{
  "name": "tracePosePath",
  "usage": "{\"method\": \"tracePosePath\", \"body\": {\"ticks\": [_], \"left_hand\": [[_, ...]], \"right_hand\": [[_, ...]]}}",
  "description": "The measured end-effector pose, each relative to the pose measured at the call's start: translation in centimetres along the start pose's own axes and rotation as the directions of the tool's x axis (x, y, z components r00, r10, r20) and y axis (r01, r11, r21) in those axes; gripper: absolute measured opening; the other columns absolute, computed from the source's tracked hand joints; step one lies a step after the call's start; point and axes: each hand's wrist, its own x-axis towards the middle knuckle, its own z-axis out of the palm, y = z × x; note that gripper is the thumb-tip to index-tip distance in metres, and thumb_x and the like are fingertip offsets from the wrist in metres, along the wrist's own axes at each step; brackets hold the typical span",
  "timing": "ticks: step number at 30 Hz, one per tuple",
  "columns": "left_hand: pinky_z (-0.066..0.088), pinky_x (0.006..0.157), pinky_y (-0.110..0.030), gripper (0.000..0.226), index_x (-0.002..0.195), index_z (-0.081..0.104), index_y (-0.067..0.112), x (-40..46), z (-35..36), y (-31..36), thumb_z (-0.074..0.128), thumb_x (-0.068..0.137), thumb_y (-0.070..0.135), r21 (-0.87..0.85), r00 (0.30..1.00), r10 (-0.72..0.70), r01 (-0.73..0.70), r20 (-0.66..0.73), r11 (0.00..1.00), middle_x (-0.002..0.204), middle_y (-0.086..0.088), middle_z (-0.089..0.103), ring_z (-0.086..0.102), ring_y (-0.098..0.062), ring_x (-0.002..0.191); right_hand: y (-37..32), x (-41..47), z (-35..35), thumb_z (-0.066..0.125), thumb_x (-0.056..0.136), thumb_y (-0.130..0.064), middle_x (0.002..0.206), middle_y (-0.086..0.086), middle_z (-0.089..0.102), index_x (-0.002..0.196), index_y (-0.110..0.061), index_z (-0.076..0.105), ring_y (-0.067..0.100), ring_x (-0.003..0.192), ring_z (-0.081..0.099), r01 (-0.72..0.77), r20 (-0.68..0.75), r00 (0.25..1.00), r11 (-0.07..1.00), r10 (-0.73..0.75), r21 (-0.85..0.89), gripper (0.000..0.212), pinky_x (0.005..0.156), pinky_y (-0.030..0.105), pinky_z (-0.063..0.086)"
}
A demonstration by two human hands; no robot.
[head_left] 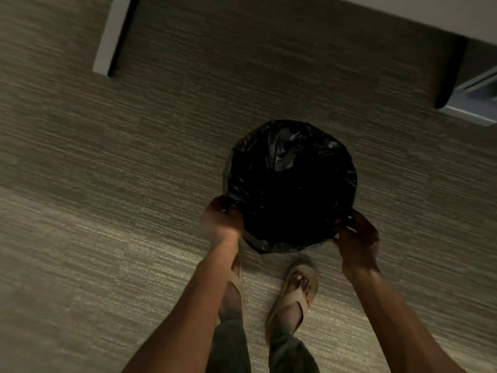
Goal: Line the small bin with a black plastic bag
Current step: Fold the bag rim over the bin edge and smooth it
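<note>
A small round bin stands on the carpet below me, wrapped all over in a shiny black plastic bag; the bin's own surface is hidden under the plastic. The bag lines the dark inside and folds over the rim. My left hand grips the bag's edge at the near left of the rim. At the near right of the rim my right hand holds the bag's edge too. The picture is dim and slightly blurred.
Grey-beige carpet covers the floor all round. A pale desk leg stands at the back left. A light desk or cabinet with a dark gap below is at the back right. My sandalled feet are just behind the bin.
</note>
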Motion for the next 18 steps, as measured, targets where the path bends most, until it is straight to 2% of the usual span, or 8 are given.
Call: {"method": "tracePosePath", "body": {"ticks": [3,5,7,9,12,15,16,18], "left_hand": [[0.060,0.079,-0.038,0.020,0.104,0.078,0.005,2.3,-2.7,0.1,0.064,0.089,0.006,-0.150,0.999,0.007,-0.012,-0.034,0.989,0.101,-0.016,0.079,0.074,-0.033,0.093],[0.058,0.077,-0.036,0.021,0.104,0.077,0.004,4.4,-5.1,0.0,0.063,0.090,0.005,-0.195,0.998,0.010,-0.022,-0.063,0.981,0.098,-0.013,0.078,0.073,-0.032,0.092],[0.056,0.076,-0.034,0.019,0.103,0.077,0.006,6.8,-7.6,0.0,0.063,0.090,0.005,-0.181,0.995,0.030,-0.047,-0.097,0.982,0.094,-0.010,0.076,0.073,-0.031,0.092],[0.057,0.079,-0.035,0.021,0.107,0.077,0.006,9.6,-10.1,0.1,0.064,0.091,0.007,-0.150,0.989,0.050,-0.071,-0.141,0.986,0.099,-0.013,0.077,0.073,-0.030,0.093],[0.055,0.082,-0.031,0.026,0.115,0.076,0.006,14.2,-13.3,0.6,0.064,0.092,0.011,-0.108,0.974,0.058,-0.084,-0.219,0.991,0.110,-0.014,0.078,0.073,-0.027,0.097],[0.053,0.086,-0.033,0.028,0.118,0.075,0.002,18.1,-15.5,1.3,0.066,0.093,0.010,-0.055,0.962,0.123,-0.141,-0.243,0.989,0.114,-0.018,0.077,0.071,-0.027,0.102],[0.052,0.081,-0.031,0.028,0.117,0.075,0.000,19.0,-16.0,1.5,0.066,0.093,0.009,-0.044,0.963,0.132,-0.147,-0.235,0.988,0.111,-0.017,0.076,0.070,-0.025,0.097],[0.046,0.064,-0.023,0.025,0.113,0.075,-0.003,20.8,-16.6,1.7,0.066,0.092,0.007,-0.067,0.974,0.121,-0.136,-0.189,0.988,0.096,-0.012,0.073,0.064,-0.018,0.078]], "right_hand": [[-2.0,-0.6,3.7,0.061,0.097,-0.002,0.106,0.012,0.074,0.117,-0.021,0.072,0.036,0.096,0.073,0.059,0.042,0.997,0.998,-0.058,-0.029,0.030,0.081,0.057,0.063],[-3.7,-1.2,6.9,0.062,0.097,-0.006,0.108,0.011,0.075,0.122,-0.018,0.071,0.033,0.097,0.074,0.111,0.066,0.992,0.989,-0.105,-0.097,0.029,0.083,0.061,0.063],[-5.6,-2.0,10.4,0.063,0.096,-0.011,0.104,0.005,0.075,0.123,-0.020,0.071,0.027,0.093,0.074,0.193,0.098,0.979,0.966,-0.178,-0.173,0.030,0.081,0.058,0.063],[-7.6,-2.9,14.0,0.063,0.097,-0.017,0.101,0.000,0.074,0.128,-0.019,0.068,0.022,0.089,0.073,0.281,0.143,0.957,0.933,-0.254,-0.223,0.032,0.080,0.054,0.063],[-10.8,-3.9,19.4,0.060,0.102,-0.029,0.118,0.008,0.073,0.137,-0.018,0.062,0.025,0.099,0.074,0.354,0.296,0.908,0.921,-0.297,-0.162,0.037,0.084,0.054,0.063],[-13.8,-3.4,24.3,0.052,0.104,-0.028,0.128,0.007,0.071,0.137,-0.022,0.062,0.028,0.114,0.070,0.225,0.476,0.860,0.974,-0.183,-0.032,0.035,0.093,0.052,0.060],[-14.7,-3.1,25.6,0.051,0.104,-0.027,0.125,0.005,0.071,0.136,-0.022,0.062,0.026,0.112,0.070,0.157,0.512,0.849,0.988,-0.134,-0.001,0.035,0.089,0.047,0.062],[-16.0,-2.8,27.4,0.048,0.105,-0.026,0.116,-0.001,0.070,0.139,-0.021,0.059,0.018,0.103,0.070,0.051,0.571,0.819,0.998,-0.056,0.026,0.036,0.070,0.033,0.062]]}}
